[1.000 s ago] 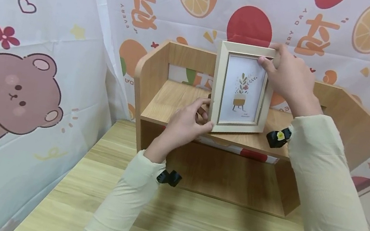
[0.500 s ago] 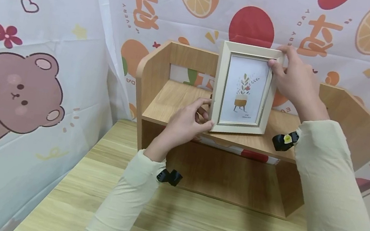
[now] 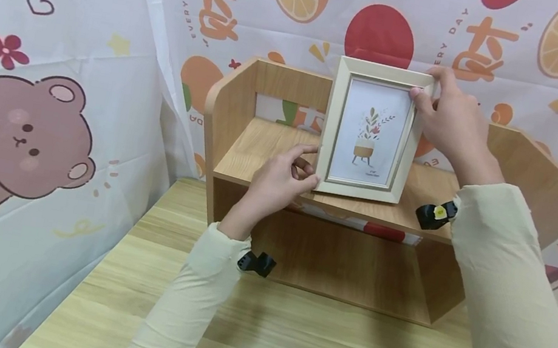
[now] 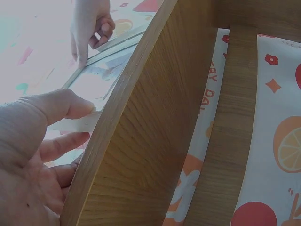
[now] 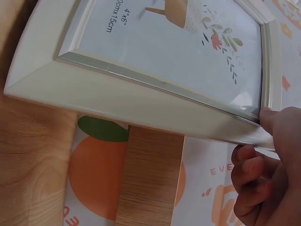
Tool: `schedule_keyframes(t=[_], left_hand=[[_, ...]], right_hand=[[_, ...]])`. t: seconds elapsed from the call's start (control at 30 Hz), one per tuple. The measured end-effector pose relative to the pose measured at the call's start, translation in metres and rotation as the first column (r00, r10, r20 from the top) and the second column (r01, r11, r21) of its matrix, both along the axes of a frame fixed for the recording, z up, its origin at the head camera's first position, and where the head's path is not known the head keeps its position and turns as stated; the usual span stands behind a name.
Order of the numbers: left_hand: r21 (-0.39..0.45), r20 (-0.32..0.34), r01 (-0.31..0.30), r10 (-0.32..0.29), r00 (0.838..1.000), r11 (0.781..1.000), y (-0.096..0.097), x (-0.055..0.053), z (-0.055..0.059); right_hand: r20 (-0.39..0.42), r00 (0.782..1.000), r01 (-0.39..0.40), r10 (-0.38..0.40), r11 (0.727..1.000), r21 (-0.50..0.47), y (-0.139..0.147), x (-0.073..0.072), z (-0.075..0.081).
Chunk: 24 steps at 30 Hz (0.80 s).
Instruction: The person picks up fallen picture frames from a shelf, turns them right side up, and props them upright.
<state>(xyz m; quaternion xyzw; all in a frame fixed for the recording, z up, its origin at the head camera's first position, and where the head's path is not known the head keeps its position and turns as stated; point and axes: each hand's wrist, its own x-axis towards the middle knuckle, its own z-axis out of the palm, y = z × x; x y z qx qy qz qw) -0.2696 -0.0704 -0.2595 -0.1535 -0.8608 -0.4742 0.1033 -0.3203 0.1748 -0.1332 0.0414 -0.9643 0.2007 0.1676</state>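
A cream picture frame (image 3: 369,130) stands upright on the upper board of a wooden desktop shelf (image 3: 267,147). Behind its glass is a print of a potted plant. My left hand (image 3: 280,180) pinches the frame's lower left edge; in the left wrist view its thumb (image 4: 77,104) lies on the front. At the top right corner my right hand (image 3: 454,120) grips the frame, thumb on the face and forefinger over the top. The right wrist view shows that hand's other fingers (image 5: 249,183) curled beside the back of the frame (image 5: 155,101).
The shelf stands on a wood-grain table (image 3: 311,346), with side panels (image 3: 231,107) rising at both ends. Its lower compartment (image 3: 342,258) opens to the front. A fruit-print curtain (image 3: 522,110) hangs behind, and a bear-print curtain (image 3: 55,118) hangs at the left.
The picture frame has shifted slightly right and turned a little, so its bottom edge now looks level. My right hand has moved right with it; the left hand stays at the lower left edge.
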Motion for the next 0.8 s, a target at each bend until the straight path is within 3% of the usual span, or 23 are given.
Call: schedule_keyframes(t=[0.8], left_hand=[[-0.026, -0.006, -0.014, 0.013, 1.0, 1.0, -0.0021, -0.0048, -0.0031]], right_hand=[[-0.044, 0.999, -0.003, -0.001, 0.997, -0.074, 0.0019, 0.007, -0.0062]])
